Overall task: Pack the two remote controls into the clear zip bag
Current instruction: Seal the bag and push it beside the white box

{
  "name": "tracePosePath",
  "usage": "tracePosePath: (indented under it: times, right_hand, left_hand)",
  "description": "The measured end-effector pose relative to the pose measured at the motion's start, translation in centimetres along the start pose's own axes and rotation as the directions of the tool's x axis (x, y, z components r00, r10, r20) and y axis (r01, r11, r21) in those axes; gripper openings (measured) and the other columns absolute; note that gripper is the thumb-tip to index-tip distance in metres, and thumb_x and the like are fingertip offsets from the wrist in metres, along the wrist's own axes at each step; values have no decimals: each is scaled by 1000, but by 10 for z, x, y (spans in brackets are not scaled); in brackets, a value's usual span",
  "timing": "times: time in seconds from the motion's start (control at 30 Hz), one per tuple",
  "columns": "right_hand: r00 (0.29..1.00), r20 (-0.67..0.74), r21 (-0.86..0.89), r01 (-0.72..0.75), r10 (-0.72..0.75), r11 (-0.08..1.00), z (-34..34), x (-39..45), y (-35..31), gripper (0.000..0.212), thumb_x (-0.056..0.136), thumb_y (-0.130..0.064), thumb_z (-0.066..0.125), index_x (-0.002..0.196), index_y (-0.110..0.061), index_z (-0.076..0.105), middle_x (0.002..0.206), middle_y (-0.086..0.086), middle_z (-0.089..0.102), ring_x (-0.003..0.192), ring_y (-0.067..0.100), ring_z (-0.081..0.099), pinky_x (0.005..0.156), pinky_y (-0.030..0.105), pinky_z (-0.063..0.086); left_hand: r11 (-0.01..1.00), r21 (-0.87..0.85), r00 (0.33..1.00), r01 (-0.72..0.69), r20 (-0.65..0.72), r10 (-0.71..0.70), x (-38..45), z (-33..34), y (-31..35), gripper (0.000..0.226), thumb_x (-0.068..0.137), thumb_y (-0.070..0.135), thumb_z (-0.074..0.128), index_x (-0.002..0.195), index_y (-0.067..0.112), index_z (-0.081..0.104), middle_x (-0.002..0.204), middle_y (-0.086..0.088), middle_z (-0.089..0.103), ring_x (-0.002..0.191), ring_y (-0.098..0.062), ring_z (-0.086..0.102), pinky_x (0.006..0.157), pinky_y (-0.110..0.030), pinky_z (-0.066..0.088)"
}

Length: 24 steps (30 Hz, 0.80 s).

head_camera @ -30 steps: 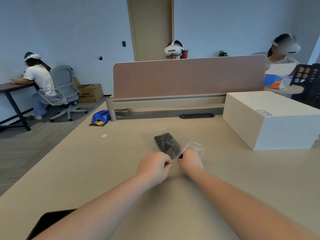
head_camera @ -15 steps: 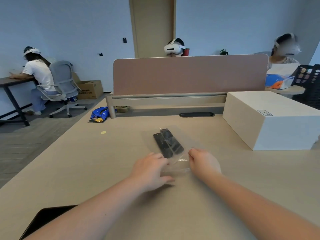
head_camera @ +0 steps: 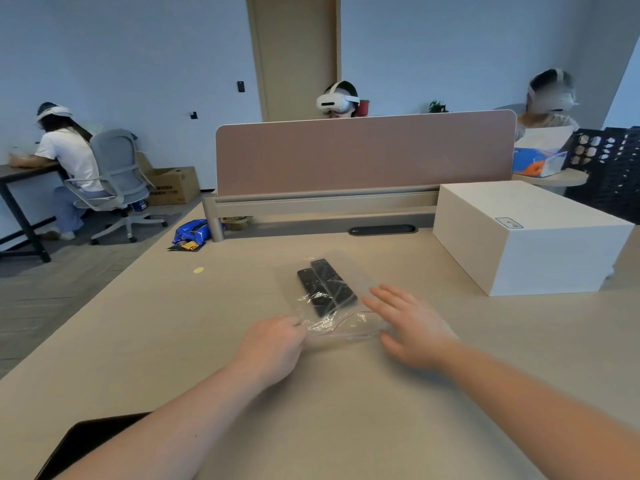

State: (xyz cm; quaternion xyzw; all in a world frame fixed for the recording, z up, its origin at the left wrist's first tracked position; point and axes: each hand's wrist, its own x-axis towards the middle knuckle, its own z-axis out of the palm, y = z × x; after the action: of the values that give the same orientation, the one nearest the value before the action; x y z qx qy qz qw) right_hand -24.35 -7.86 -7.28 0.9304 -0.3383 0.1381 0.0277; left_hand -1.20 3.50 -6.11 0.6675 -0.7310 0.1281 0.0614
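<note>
Two black remote controls (head_camera: 325,287) lie side by side inside the clear zip bag (head_camera: 360,271), flat on the beige desk. The bag's near end, with a red zip line, is crumpled. My left hand (head_camera: 277,344) rests at the bag's near left corner, fingertips touching the plastic. My right hand (head_camera: 408,323) hovers with fingers spread just right of the bag's near end, holding nothing.
A large white box (head_camera: 526,237) stands on the desk at the right. A pink divider panel (head_camera: 363,150) closes the desk's far edge. A dark flat object (head_camera: 86,441) lies at the near left corner. People sit beyond the divider and at the left.
The bag with both remotes went from held at its mouth to lying flat. My right hand let go, opened and moved right. My left hand stays at the near left corner.
</note>
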Motion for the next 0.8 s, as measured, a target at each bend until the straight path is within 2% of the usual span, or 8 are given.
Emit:
tracePosePath:
  times: [0.07,0.2,0.33,0.43,0.5,0.63,0.73,0.8]
  right_hand:
    - [998,28,-5,63,-63,998,8,3,-6,55,88,-34,51,142,-27,39,150,-4,39,143,17,28,119,41,14]
    - [990,-55,-47,130,-133,990,22,8,-10,32,84,-32,62,113,-20,67,115,0,70,123,25,56,109,51,33]
    - [993,23,19,113,-114,993,21,12,-16,29,93,-28,53,118,-18,63,119,2,68,128,20,48,115,40,29]
    - [982,-87,-12,164,-165,986,17,12,-22,25,78,-25,65,101,-18,73,95,2,77,102,22,68,93,38,51]
    - [967,-182,-47,173,-179,984,18,12,-25,22,66,-29,67,85,-22,76,78,-5,77,80,15,73,75,30,58]
    - [950,-268,-12,164,-161,986,17,17,-40,28,75,-38,50,78,-27,76,79,-13,76,75,10,72,75,25,57]
    - [934,-301,13,206,-192,979,20,21,-44,8,71,-25,67,73,-23,75,76,-10,75,74,14,71,74,24,56]
    - [938,-292,21,201,-187,979,22,24,-47,13,59,-14,77,70,-21,73,71,-8,74,72,16,71,71,24,56]
  left_hand:
    - [999,-25,999,-31,-32,30,1,3,-1,17,89,18,50,81,10,62,89,-8,66,86,-30,64,63,-38,55]
    - [987,103,986,-122,-100,132,4,11,-2,23,79,33,49,63,22,61,58,8,61,53,-16,65,32,-23,45]
    - [975,150,972,-162,-144,184,5,12,0,20,60,28,81,60,23,61,53,8,60,49,-14,63,30,-18,39]
    - [988,119,967,-100,-223,125,6,11,-1,13,72,32,60,62,23,61,56,8,60,49,-15,63,31,-19,39]
    - [997,49,962,-62,-264,73,6,12,-2,22,76,32,46,66,26,64,62,11,64,54,-15,64,32,-21,43]
    - [999,-14,941,-40,-337,33,5,13,-1,28,79,34,43,67,26,67,66,13,68,59,-14,64,34,-21,47]
    - [999,-28,932,-28,-362,16,4,13,-1,29,81,35,43,68,25,67,67,13,68,61,-15,64,36,-21,47]
    - [999,-25,933,-23,-360,12,4,15,-1,27,81,35,44,70,25,66,68,12,68,63,-15,65,37,-21,47]
